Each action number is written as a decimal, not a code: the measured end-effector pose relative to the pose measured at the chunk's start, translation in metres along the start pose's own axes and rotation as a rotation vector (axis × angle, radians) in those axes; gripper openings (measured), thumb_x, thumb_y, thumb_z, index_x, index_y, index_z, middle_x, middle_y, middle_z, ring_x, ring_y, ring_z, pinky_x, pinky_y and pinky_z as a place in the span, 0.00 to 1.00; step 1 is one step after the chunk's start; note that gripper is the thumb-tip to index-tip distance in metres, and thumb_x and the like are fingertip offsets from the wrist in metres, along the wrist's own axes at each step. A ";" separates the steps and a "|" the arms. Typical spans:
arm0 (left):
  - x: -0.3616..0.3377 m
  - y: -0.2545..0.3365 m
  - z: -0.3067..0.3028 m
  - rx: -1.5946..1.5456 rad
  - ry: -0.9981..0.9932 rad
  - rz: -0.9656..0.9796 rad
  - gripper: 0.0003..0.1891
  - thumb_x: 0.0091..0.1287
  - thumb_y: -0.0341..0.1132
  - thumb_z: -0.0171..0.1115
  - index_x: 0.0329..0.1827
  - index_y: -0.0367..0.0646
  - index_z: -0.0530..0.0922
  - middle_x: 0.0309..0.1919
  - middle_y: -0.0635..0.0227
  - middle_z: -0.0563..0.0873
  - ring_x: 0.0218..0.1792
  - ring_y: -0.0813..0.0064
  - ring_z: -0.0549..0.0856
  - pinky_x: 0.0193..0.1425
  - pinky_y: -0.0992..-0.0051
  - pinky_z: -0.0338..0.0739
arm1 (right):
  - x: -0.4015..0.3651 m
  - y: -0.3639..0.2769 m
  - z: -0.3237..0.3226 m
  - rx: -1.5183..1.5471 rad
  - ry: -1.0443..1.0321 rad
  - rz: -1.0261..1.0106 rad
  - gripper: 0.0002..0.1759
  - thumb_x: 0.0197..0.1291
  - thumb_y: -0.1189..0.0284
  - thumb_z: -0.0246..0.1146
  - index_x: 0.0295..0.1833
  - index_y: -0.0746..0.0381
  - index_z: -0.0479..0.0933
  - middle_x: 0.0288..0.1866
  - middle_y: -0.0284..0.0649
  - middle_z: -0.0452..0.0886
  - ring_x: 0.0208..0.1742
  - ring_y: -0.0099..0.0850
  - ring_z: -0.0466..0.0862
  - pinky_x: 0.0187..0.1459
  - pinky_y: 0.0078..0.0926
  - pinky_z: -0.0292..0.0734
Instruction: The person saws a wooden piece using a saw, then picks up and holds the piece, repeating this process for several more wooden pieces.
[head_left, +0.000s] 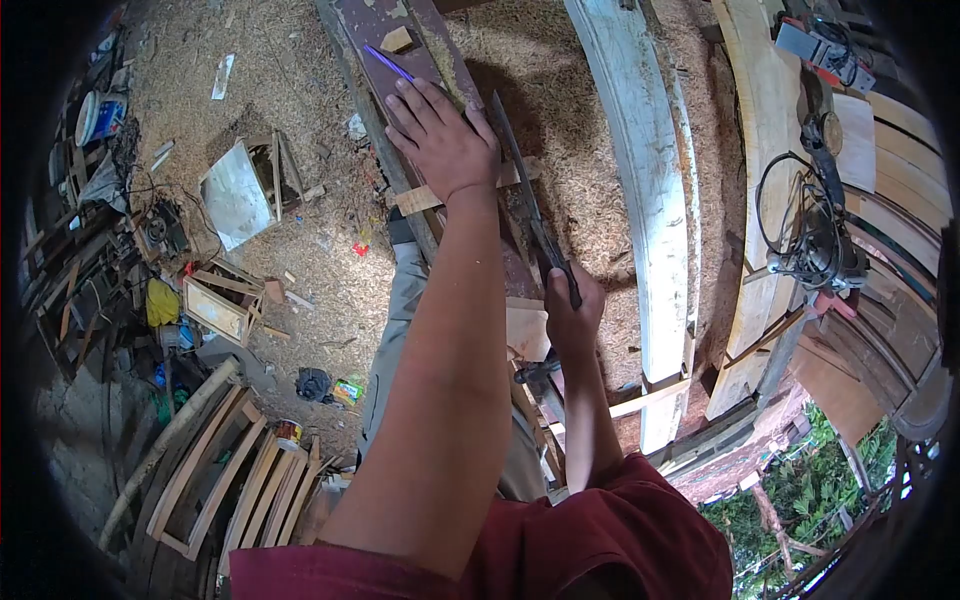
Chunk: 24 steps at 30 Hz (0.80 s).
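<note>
The ground, strewn with crumbly, straw-coloured wood shavings, underlies the whole work area. To the right of my desk, a narrow length of maroon-painted wood with worn, flaking patches, lies a long pale beam, gently curved and streaked grey-white. Farther right of the desk are smooth, yellowish planks, and beyond them a power tool with a looped black cable. Well to the lower left of the desk stand slatted wooden frames with straight, pale bars. Left of the desk, and apart from it, rests a flat whitish panel with a smudged surface.

Along the desk's right side I hold a long tool, dark, slender and tapering towards its far tip. My right fingers are curled closed around its dark handle, at the near end. My left fingers are slightly spread, palm down on the desk, clamped on nothing. A thin, flat strip of pale bare wood crosses the desk at my left wrist. On the desk, ahead of my left fingers, lies a small angular block of light brown wood; just beside it, a slim purple stick reaches back to my fingertips.
</note>
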<state>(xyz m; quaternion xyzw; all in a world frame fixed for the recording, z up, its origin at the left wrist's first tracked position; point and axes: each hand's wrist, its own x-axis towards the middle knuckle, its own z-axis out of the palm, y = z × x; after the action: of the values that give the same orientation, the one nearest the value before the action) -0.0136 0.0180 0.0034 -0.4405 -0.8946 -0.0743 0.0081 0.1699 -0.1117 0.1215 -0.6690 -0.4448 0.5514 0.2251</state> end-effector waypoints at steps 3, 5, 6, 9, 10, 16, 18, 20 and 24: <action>0.001 0.000 0.001 0.004 -0.002 0.000 0.41 0.78 0.51 0.51 0.88 0.34 0.56 0.88 0.48 0.57 0.87 0.44 0.56 0.88 0.42 0.51 | 0.002 0.000 0.000 -0.031 0.022 -0.020 0.16 0.76 0.66 0.60 0.32 0.61 0.72 0.24 0.27 0.68 0.28 0.19 0.66 0.31 0.26 0.62; 0.000 0.000 -0.001 0.005 -0.015 -0.004 0.41 0.79 0.51 0.51 0.88 0.34 0.56 0.88 0.49 0.57 0.87 0.44 0.56 0.88 0.42 0.50 | 0.002 -0.004 -0.001 -0.044 0.043 -0.025 0.15 0.75 0.67 0.62 0.34 0.64 0.75 0.24 0.32 0.69 0.29 0.22 0.69 0.32 0.30 0.66; 0.001 0.000 -0.001 -0.002 -0.019 -0.005 0.41 0.79 0.51 0.51 0.88 0.35 0.56 0.88 0.49 0.56 0.88 0.44 0.55 0.88 0.42 0.50 | 0.001 -0.007 -0.001 -0.034 0.034 0.001 0.15 0.74 0.68 0.62 0.34 0.64 0.74 0.24 0.32 0.69 0.29 0.22 0.69 0.32 0.30 0.66; 0.001 0.002 -0.002 -0.006 -0.033 -0.009 0.41 0.79 0.51 0.51 0.88 0.35 0.55 0.89 0.50 0.55 0.88 0.44 0.55 0.88 0.42 0.49 | 0.000 -0.012 0.002 -0.009 0.015 0.053 0.15 0.74 0.68 0.62 0.34 0.64 0.74 0.25 0.32 0.69 0.29 0.22 0.69 0.32 0.30 0.66; 0.002 0.001 -0.002 -0.003 -0.039 -0.011 0.41 0.79 0.51 0.51 0.88 0.35 0.55 0.89 0.50 0.55 0.88 0.44 0.54 0.88 0.43 0.49 | 0.000 -0.013 0.002 -0.008 0.013 0.054 0.15 0.74 0.68 0.62 0.33 0.64 0.74 0.25 0.33 0.69 0.29 0.22 0.69 0.32 0.30 0.67; 0.002 0.002 -0.006 -0.002 -0.076 -0.022 0.41 0.79 0.51 0.51 0.88 0.35 0.54 0.89 0.50 0.55 0.88 0.45 0.54 0.89 0.43 0.49 | -0.001 -0.029 0.004 -0.088 0.034 -0.005 0.17 0.74 0.67 0.63 0.32 0.63 0.72 0.24 0.34 0.69 0.28 0.24 0.69 0.32 0.31 0.68; 0.005 0.004 -0.004 -0.013 -0.044 -0.010 0.42 0.77 0.49 0.54 0.88 0.35 0.55 0.88 0.48 0.56 0.88 0.44 0.55 0.88 0.41 0.50 | 0.003 -0.031 0.007 -0.096 0.044 -0.006 0.17 0.74 0.67 0.63 0.31 0.64 0.72 0.23 0.35 0.69 0.28 0.24 0.69 0.32 0.31 0.68; -0.001 0.001 -0.005 0.018 -0.053 -0.010 0.42 0.77 0.50 0.54 0.88 0.34 0.55 0.88 0.48 0.56 0.88 0.44 0.55 0.88 0.42 0.49 | 0.001 -0.028 0.006 -0.081 0.040 0.068 0.17 0.74 0.67 0.63 0.32 0.64 0.73 0.23 0.36 0.69 0.28 0.25 0.69 0.32 0.32 0.69; 0.003 0.004 -0.008 0.042 -0.078 -0.011 0.42 0.78 0.51 0.54 0.88 0.34 0.54 0.88 0.48 0.56 0.88 0.44 0.55 0.89 0.44 0.49 | 0.000 -0.040 0.008 -0.163 0.062 -0.029 0.16 0.73 0.67 0.64 0.33 0.65 0.75 0.23 0.36 0.69 0.27 0.25 0.69 0.31 0.32 0.68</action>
<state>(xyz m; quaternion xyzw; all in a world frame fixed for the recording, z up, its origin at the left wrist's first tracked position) -0.0129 0.0213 0.0125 -0.4380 -0.8980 -0.0385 -0.0177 0.1484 -0.0930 0.1510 -0.6954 -0.4906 0.4889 0.1916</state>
